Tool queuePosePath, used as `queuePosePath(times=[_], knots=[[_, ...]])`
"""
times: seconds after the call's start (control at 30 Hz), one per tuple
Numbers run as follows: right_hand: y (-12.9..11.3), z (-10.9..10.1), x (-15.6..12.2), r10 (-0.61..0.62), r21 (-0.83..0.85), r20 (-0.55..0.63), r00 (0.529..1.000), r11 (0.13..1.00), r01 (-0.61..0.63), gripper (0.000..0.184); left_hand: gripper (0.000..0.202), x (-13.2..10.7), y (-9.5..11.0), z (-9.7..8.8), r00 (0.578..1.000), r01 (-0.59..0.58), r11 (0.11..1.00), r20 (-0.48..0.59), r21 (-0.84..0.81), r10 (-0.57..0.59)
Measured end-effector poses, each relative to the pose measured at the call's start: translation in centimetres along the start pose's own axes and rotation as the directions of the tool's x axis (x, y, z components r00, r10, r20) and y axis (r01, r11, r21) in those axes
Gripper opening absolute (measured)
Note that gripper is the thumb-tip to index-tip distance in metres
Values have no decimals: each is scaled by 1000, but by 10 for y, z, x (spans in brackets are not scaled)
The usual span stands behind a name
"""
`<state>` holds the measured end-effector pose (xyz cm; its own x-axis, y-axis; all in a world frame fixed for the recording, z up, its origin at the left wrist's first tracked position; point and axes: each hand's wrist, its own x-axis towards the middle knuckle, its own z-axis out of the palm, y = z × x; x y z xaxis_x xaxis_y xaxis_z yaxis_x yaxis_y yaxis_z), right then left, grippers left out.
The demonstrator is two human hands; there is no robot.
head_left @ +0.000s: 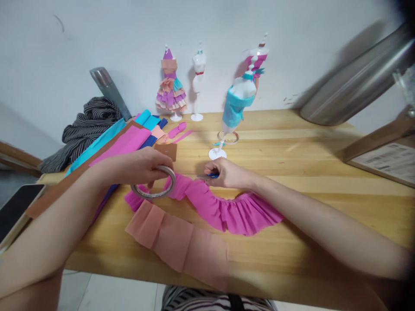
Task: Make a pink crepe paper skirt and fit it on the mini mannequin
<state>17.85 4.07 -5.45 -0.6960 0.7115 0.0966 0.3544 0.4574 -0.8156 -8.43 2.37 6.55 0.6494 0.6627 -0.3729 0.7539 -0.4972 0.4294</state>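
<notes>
My left hand (142,166) is closed on a roll of clear tape (154,185), held just above the left end of a pleated magenta crepe-paper strip (227,209). My right hand (225,172) is closed on small blue-handled scissors (209,176) at the strip's upper edge. A pleated salmon-pink paper strip (177,242) lies in front of the magenta one, near the table's front edge. A white mannequin wrapped in turquoise paper (236,103) stands just behind my right hand.
Flat sheets of pink, turquoise, blue and brown paper (129,140) lie at the left of the wooden table (308,172). Two more small mannequins (171,86) stand by the wall. A striped cloth (87,125), a metal bottle (108,88) and a dark tablet (16,207) lie left.
</notes>
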Motion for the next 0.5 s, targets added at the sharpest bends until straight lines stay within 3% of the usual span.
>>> queuePosePath(times=[0.17,0.33,0.5], knots=[[-1,-3,-2,-3,39,47,999,999,1,24,21,4,-5,1,999,3,997,45,-83,1],[2,-6,-1,-10,55,5,1000,998,10,29,20,6,-4,1,998,1,994,67,-109,7],[4,-9,1,-7,91,92,996,996,-1,23,20,9,-9,-1,999,30,990,49,-138,-24]])
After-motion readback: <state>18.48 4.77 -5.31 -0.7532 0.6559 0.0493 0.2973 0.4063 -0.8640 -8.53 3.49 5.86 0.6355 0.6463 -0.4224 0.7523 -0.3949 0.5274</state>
